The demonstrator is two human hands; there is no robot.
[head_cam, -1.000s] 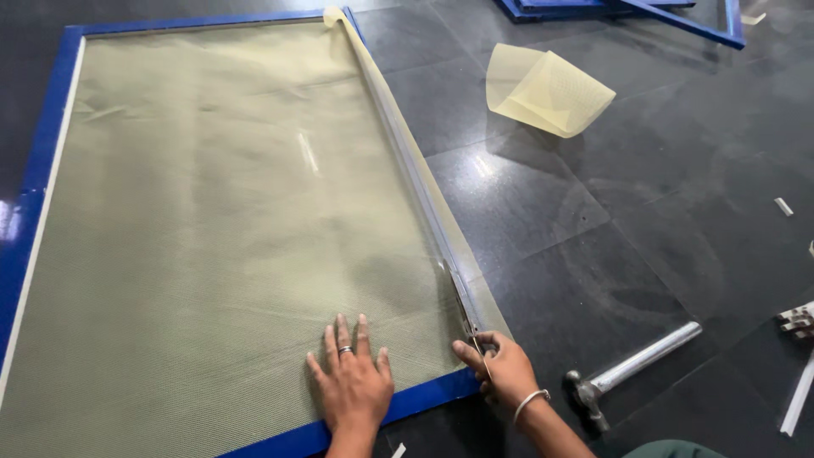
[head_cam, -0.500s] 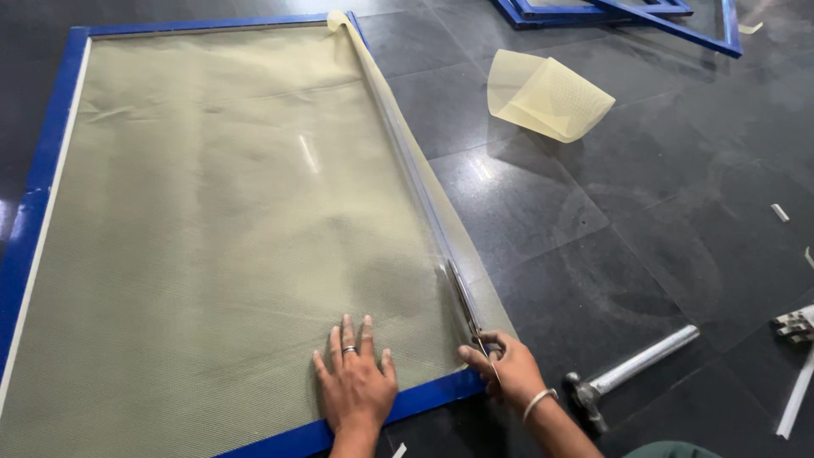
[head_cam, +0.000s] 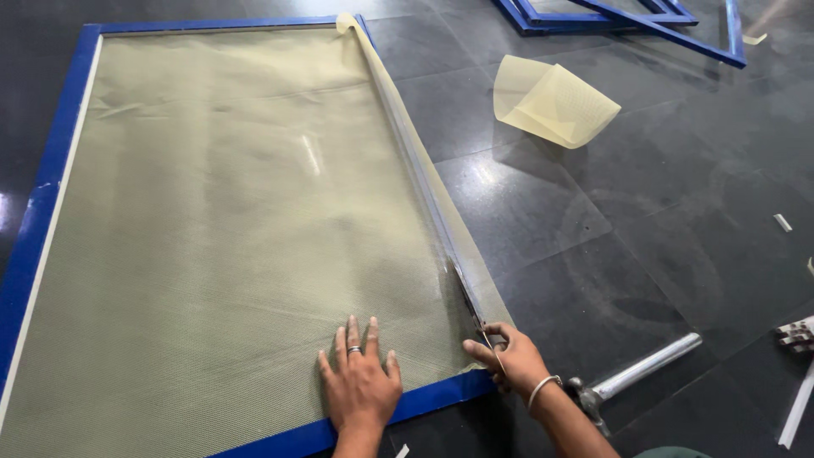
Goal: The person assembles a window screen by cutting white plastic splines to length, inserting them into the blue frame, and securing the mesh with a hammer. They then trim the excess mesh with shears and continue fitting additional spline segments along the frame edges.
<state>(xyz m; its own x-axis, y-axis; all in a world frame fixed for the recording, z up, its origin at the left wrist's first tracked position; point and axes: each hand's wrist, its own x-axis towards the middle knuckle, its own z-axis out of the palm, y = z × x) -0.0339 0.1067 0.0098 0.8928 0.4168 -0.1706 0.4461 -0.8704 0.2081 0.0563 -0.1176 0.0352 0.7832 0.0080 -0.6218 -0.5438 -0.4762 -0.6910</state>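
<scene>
A person trims pale mesh (head_cam: 229,229) stretched over a blue frame (head_cam: 47,195) lying on a dark polished floor (head_cam: 644,220). The risk, as it looks here, is the scissors (head_cam: 471,297) wandering off the frame's right edge and slicing into the taut panel, or the cloth creeping if the bracing palm lifts. The left hand (head_cam: 359,386) lies flat and spread on the mesh near the bottom rail, gripping nothing. The right hand (head_cam: 509,358) is closed round the scissor handles at the lower right corner, blades pointing up the edge beside a loose strip (head_cam: 407,127).
</scene>
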